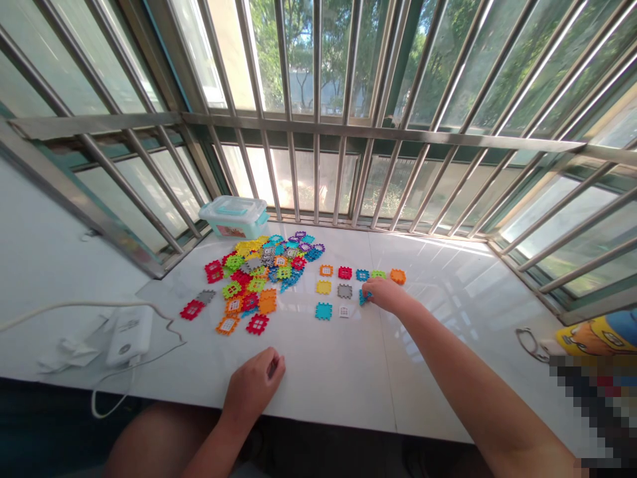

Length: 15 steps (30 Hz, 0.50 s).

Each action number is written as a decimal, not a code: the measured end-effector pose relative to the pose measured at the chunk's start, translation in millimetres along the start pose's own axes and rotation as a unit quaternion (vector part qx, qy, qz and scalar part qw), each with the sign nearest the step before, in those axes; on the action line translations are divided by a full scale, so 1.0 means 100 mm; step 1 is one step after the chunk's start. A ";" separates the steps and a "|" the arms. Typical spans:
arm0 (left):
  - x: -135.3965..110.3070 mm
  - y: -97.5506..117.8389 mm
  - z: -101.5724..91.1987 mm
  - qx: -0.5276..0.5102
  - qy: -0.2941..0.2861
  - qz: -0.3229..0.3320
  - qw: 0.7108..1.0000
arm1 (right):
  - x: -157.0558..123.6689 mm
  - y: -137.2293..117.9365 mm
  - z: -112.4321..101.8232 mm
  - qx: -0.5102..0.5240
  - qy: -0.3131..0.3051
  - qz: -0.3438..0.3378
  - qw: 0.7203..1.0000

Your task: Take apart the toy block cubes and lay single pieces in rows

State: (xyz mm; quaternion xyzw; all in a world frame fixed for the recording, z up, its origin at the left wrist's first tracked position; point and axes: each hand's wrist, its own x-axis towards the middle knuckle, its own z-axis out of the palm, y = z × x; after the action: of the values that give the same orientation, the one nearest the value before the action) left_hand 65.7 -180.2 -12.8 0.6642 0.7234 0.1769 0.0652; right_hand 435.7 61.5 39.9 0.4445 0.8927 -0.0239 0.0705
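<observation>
The right hand (384, 295) holds a blue plastic tile (365, 298) narrowly between its fingers on the tabletop (438, 372), right of the heap of interlocking tiles (253, 272). The left hand (253, 386) rests curled nearer the front edge; whether it holds anything cannot be told.

Interlocking plastic tiles (259, 272) in red, orange, yellow, green, teal and grey

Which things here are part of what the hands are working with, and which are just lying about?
In use:
right hand, pinching a blue tile
left hand, nearest the tile pile
spaced tiles

Lying about:
plastic box
power strip
white cable
yellow object
</observation>
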 end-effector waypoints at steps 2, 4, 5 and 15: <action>0.00 0.00 0.00 -0.002 0.000 -0.001 1.000 | 0.03 0.02 0.01 0.001 -0.014 0.003 1.000; 0.00 0.00 0.00 -0.004 -0.005 -0.003 1.000 | 0.06 0.04 0.00 -0.001 -0.025 0.005 1.000; 0.00 0.00 0.00 -0.005 -0.009 -0.004 1.000 | 0.07 0.05 0.00 -0.002 -0.029 0.005 1.000; 0.00 0.01 -0.01 0.000 -0.014 -0.009 1.000 | 0.08 0.02 -0.04 -0.005 -0.044 0.011 0.999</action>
State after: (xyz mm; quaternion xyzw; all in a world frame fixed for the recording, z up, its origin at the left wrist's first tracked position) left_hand 65.9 -180.2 -11.7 0.6601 0.7283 0.1673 0.0765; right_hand 431.8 69.7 42.7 0.4528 0.8837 -0.0384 0.1126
